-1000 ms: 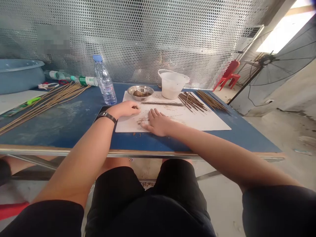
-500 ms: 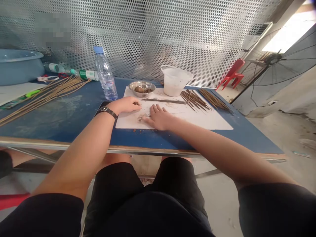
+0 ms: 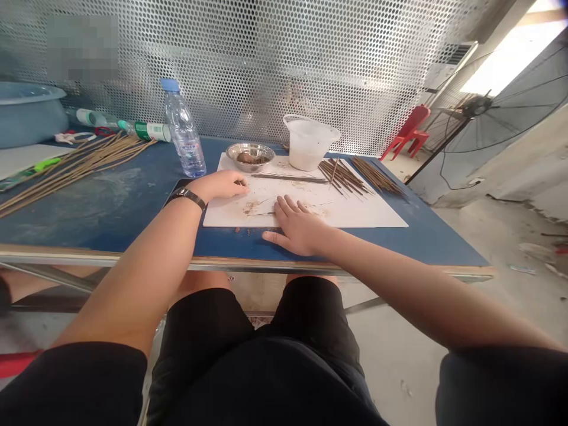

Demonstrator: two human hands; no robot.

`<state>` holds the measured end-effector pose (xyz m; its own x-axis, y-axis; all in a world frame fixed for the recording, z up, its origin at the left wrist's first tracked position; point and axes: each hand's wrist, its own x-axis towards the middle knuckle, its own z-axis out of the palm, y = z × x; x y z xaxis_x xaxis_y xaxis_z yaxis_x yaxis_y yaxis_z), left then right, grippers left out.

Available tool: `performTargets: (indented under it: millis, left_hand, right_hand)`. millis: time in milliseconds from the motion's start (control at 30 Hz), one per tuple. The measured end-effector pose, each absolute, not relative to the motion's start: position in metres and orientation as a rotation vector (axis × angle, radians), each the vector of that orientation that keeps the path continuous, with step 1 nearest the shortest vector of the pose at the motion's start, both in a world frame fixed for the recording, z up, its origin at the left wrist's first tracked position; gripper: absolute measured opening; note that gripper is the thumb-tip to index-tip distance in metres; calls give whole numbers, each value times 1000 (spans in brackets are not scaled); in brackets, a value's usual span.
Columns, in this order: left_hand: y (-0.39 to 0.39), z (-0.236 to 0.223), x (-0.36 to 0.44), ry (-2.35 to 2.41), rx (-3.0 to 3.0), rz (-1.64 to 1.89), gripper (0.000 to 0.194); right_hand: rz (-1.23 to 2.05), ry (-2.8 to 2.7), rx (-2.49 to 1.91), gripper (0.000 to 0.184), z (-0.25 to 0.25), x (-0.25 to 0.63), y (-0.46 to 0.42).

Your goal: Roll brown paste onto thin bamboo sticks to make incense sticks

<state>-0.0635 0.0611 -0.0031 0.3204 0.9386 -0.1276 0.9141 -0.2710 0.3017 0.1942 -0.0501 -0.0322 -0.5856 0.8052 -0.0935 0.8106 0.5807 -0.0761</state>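
Note:
My right hand (image 3: 298, 227) lies flat with its fingers stretched out and the thumb apart, over the near edge of a white board (image 3: 377, 214). Under its fingers runs a thin stick (image 3: 261, 213), which sticks out on both sides. At the board's left side, my left hand (image 3: 225, 184) is curled round a small brown lump (image 3: 240, 183), mostly hidden by the fingers. Brown crumbs (image 3: 251, 207) are scattered between the hands. Behind them stands a metal bowl (image 3: 251, 166) with brown paste-like stuff in it. Several thin dark sticks (image 3: 290, 178) lie across the board.
A white plastic bucket (image 3: 308, 148) stands at the board's back, beside brown-coated sticks (image 3: 346, 177) and another bundle (image 3: 377, 176). A water bottle (image 3: 186, 142) stands left of the bowl. Long tan sticks (image 3: 80, 171) and a blue basin (image 3: 29, 115) are farther left. A perforated metal screen (image 3: 199, 53) closes the back.
My right hand has slid back toward the table's near edge, baring more of the thin stick and crumbs. My left hand keeps its place on the board, still curled.

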Motion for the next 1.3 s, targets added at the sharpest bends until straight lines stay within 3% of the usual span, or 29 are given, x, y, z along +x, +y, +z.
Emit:
performTargets:
  millis: [167,567,1033,1300]
  left_hand:
    - [64,-6,-65,1649,2278,116,51]
    - [54,0,-61,1645,2260,107,43]
    - [58,-1,-62,1659,2258,113,47]
    - [56,1,-59,1682,2262,82,46]
  right_hand:
    - [-154,2753,1438,123,-32,193,-55]
    - [-172,2623,1592,111,-31,162,28]
    - [-154,2726,1435,126,-34,196,-65]
    - [-228,2677,1569,120,-40,168,26]
